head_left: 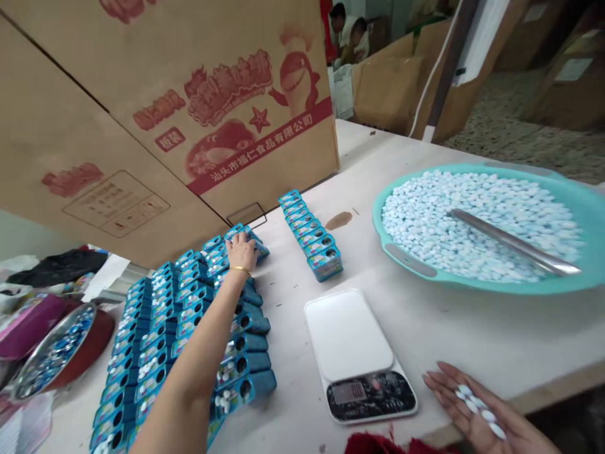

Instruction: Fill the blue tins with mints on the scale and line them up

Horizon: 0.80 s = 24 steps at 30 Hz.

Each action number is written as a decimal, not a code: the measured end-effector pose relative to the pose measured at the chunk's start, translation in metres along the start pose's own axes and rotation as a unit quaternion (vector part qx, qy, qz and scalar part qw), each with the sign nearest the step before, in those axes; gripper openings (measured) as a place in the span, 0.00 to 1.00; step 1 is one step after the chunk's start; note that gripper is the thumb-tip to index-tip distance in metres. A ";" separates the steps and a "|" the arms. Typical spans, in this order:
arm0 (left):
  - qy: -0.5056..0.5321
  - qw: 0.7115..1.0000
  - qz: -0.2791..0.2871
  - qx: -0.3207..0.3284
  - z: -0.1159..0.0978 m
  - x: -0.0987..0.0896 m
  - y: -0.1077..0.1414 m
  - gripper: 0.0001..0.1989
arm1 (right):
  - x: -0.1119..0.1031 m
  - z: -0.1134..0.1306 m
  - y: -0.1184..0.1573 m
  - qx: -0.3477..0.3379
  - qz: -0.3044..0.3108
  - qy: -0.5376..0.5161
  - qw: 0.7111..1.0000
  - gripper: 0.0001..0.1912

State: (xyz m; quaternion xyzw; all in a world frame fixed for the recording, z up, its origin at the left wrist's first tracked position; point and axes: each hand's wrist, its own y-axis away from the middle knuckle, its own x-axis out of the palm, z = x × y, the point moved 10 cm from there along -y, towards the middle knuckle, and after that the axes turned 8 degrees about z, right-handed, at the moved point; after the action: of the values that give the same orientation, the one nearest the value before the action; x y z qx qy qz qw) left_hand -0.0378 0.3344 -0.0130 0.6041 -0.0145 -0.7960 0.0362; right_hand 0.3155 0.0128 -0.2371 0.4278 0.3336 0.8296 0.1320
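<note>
Left hand (242,251), fingers curled narrowly over light, rigid blue mint tins (186,312); right hand (482,430), fingers spread flat beneath small, slippery white oval mints (472,407).

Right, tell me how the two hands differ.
The left hand lies palm-down on the blue tins, while the right hand lies palm-up. The left hand reaches far across the table, but the right hand is near the table edge. The right hand carries white oval candies; the left hand shows none. The left hand wears a gold bracelet; the right hand shows none. Both are bare.
</note>
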 end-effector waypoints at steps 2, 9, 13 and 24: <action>-0.004 0.999 0.016 0.038 -0.013 -0.012 0.023 0.07 | 0.019 0.007 0.008 0.012 -0.007 -0.025 1.000 0.16; 0.057 0.957 -0.004 0.286 -0.118 -0.073 0.151 0.09 | 0.047 0.021 0.007 -0.012 0.004 -0.090 0.996 0.09; 0.051 0.931 0.027 0.359 -0.185 -0.061 0.187 0.04 | 0.061 0.027 0.004 -0.019 0.035 -0.095 0.995 0.09; 0.239 0.912 -0.031 0.331 -0.154 -0.083 0.196 0.16 | 0.053 0.031 0.013 -0.020 0.024 -0.089 0.995 0.08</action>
State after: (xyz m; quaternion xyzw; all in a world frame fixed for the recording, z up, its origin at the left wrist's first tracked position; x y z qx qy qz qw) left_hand 0.1404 0.1489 0.0383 0.7535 -0.2493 -0.5783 -0.1885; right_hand 0.3095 0.0434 -0.1829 0.5056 0.2936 0.7974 0.1493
